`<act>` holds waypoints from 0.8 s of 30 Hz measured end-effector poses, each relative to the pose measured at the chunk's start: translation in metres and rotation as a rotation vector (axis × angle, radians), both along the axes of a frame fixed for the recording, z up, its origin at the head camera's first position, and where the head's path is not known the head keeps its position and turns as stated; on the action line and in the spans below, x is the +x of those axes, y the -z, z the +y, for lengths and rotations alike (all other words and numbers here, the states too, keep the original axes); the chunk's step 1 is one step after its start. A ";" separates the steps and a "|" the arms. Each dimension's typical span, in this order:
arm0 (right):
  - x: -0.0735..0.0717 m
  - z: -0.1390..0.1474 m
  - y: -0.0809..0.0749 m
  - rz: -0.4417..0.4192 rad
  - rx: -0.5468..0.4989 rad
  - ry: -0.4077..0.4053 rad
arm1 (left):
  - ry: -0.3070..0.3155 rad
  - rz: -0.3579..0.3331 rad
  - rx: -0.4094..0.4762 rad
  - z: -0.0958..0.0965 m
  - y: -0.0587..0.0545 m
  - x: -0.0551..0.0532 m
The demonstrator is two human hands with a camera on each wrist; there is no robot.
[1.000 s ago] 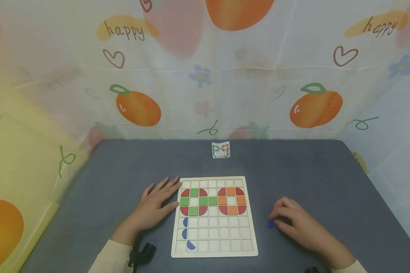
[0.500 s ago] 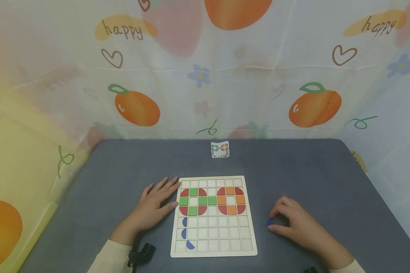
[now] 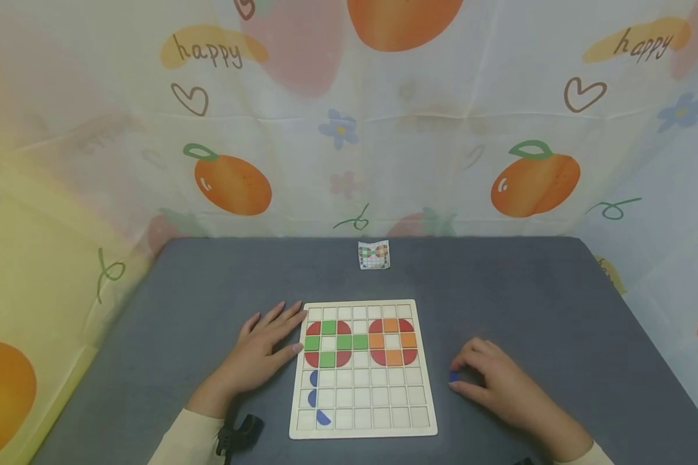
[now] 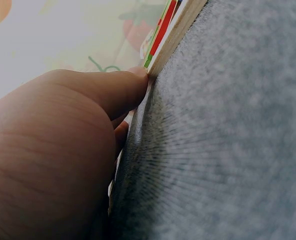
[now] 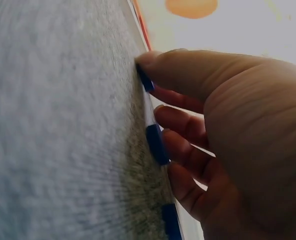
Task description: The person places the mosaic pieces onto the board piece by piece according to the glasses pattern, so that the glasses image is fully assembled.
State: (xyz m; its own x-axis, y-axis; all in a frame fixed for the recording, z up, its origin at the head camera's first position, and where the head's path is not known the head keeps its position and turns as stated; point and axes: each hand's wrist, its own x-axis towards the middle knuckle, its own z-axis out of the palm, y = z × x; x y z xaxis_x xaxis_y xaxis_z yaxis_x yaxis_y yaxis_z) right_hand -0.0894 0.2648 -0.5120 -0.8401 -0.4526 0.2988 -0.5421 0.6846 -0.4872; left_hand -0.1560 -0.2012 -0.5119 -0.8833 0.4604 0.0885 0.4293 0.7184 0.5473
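Note:
A wooden grid board [image 3: 363, 435] lies in front of me in the head view. Red quarter-round tiles with green squares [image 3: 360, 342] and orange squares [image 3: 390, 325] form two rings on its upper rows. Blue half-circle tiles [image 3: 312, 398] sit down its lower left. My left hand [image 3: 264, 352] lies flat with spread fingers, thumb and fingertips at the board's left edge. To the right of the board, my right hand [image 3: 494, 381] pinches a small blue tile [image 5: 145, 79] between thumb and index finger. Its other fingers curl loosely, close to another blue tile [image 5: 157, 145].
A small printed card [image 3: 374, 255] with a coloured grid pattern stands near the table's back edge. A third blue tile [image 5: 171, 222] lies lower in the right wrist view. The grey table [image 3: 256, 271] meets a fruit-print curtain [image 3: 302, 181] behind and at both sides.
My right thumb and index finger have closed on the blue tile, and the hand has shifted slightly left with it toward the board. My left hand stays in place at the board's edge.

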 end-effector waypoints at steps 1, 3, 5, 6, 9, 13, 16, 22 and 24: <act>0.000 -0.001 0.000 -0.003 0.003 0.002 | 0.000 0.001 0.001 0.000 0.000 0.000; 0.000 -0.003 -0.001 -0.005 0.002 0.006 | -0.001 0.000 0.000 0.000 0.001 0.000; 0.001 -0.005 -0.002 -0.005 -0.016 0.010 | 0.001 0.003 -0.002 0.000 0.001 0.000; 0.001 -0.007 -0.002 -0.008 -0.032 0.009 | 0.000 0.004 -0.004 0.000 0.002 0.000; 0.001 -0.014 -0.003 -0.012 -0.076 -0.014 | 0.001 0.008 -0.009 -0.001 0.002 -0.001; 0.001 -0.027 -0.003 0.011 -0.102 -0.063 | -0.002 -0.003 -0.022 -0.002 0.002 -0.002; 0.001 -0.035 -0.002 0.022 -0.110 -0.078 | -0.004 -0.008 -0.027 -0.002 0.002 -0.003; -0.002 -0.050 0.000 -0.022 -0.078 -0.052 | -0.003 -0.004 -0.020 -0.001 0.002 -0.002; -0.004 -0.053 0.000 -0.031 -0.075 -0.050 | 0.001 0.001 -0.013 -0.001 0.001 -0.002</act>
